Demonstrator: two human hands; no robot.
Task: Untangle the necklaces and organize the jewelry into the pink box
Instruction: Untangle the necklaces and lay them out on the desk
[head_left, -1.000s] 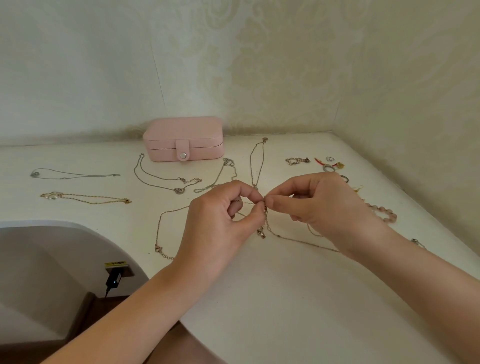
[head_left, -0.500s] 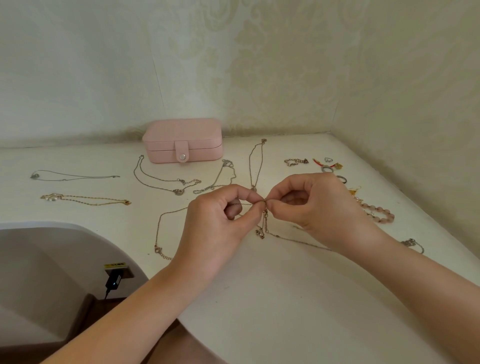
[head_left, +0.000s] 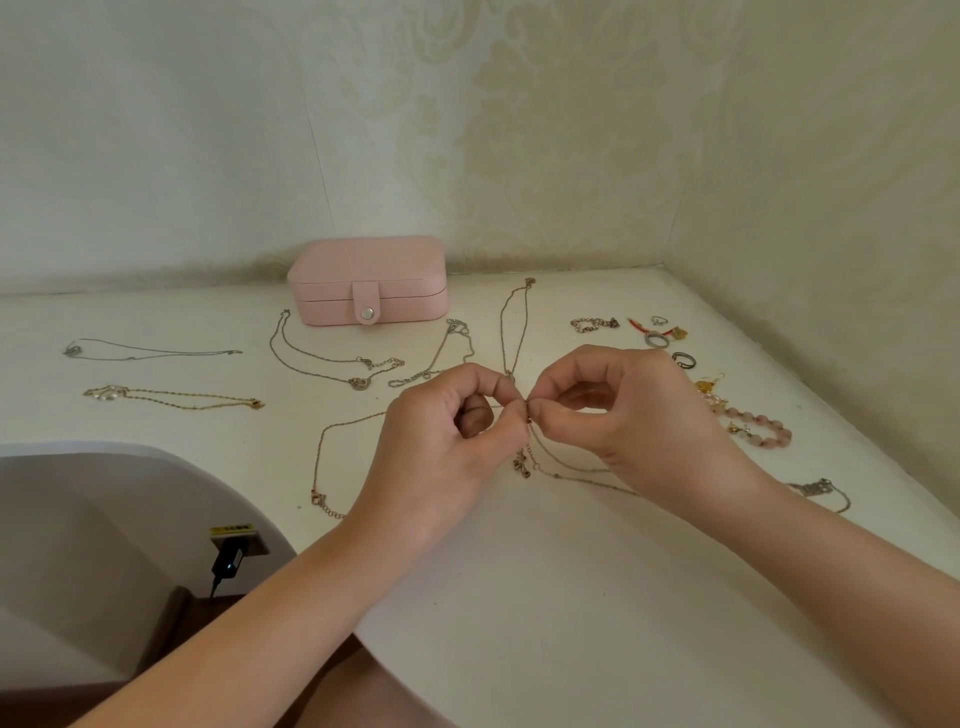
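A white table (head_left: 519, 597) fills a wallpapered corner. Just above its middle, the tangled necklaces (head_left: 521, 464) are pinched between thumb and forefinger of both the left hand (head_left: 441, 441) and the right hand (head_left: 623, 415). The chains look light, limp and easily kinked, so they are best held close beside the knot. Probably two are entwined, though that is hard to tell. Five loose necklaces (head_left: 358, 383) lie behind, near one closed pink box (head_left: 367, 283).

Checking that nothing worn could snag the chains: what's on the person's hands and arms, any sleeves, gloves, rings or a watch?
Both the left hand and right hand are bare: no gloves, no ring on the fingers in view. Neither wrist carries a watch or bracelet, and both forearms are uncovered down to the frame edge, no sleeve in sight.
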